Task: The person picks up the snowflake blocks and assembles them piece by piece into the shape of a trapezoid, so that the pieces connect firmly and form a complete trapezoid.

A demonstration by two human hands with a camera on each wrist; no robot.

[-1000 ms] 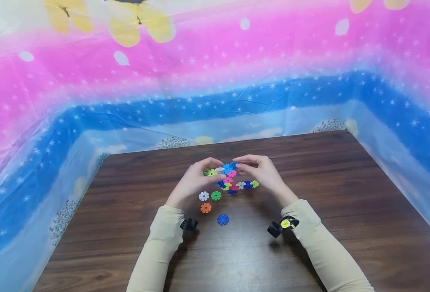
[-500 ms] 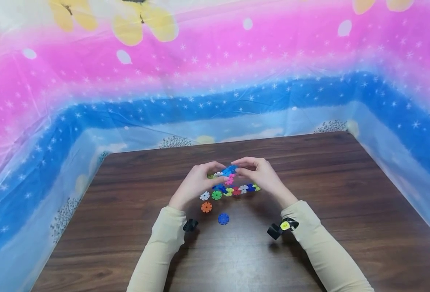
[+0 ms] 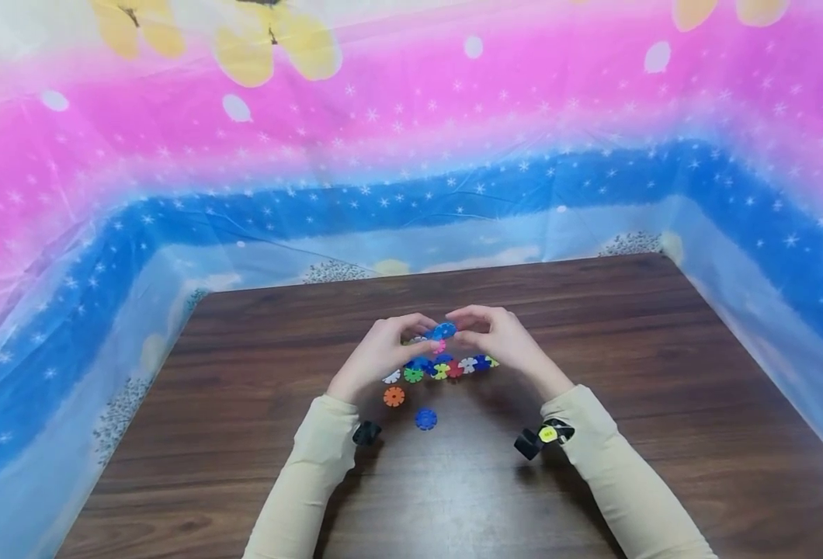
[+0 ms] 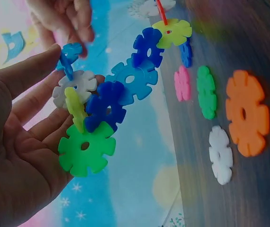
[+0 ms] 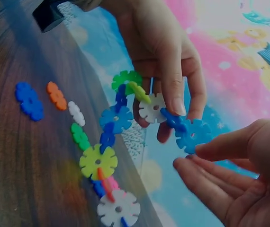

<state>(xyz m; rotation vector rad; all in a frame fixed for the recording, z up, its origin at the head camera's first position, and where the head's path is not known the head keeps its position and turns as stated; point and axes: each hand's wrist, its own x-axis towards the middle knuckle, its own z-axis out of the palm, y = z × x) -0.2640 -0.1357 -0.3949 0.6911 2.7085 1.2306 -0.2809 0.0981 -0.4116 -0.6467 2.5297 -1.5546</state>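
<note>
My left hand (image 3: 376,349) holds a linked chain of notched plastic snowflake discs above the table. In the left wrist view, its thumb and fingers grip the chain near a white disc (image 4: 80,85), and a green disc (image 4: 76,158) hangs by the palm. Dark blue, light blue, yellow, red and white discs continue the chain. At its upper end my right hand (image 3: 505,338) pinches a light blue disc (image 5: 192,136), joined to a darker blue disc (image 5: 174,119) beside the left thumb. The fingers partly hide the joint in the head view.
On the brown wooden table (image 3: 258,450) lie loose discs: orange (image 3: 394,397), blue (image 3: 425,419), green (image 3: 412,375) and white (image 3: 391,377). A pink disc (image 4: 182,83) lies near them. A patterned cloth (image 3: 411,147) hangs behind the table.
Both hands have come slightly lower and nearer, keeping hold of the chain. Its light blue end disc has turned, and the hanging row has shifted down, closer to the loose green disc.
</note>
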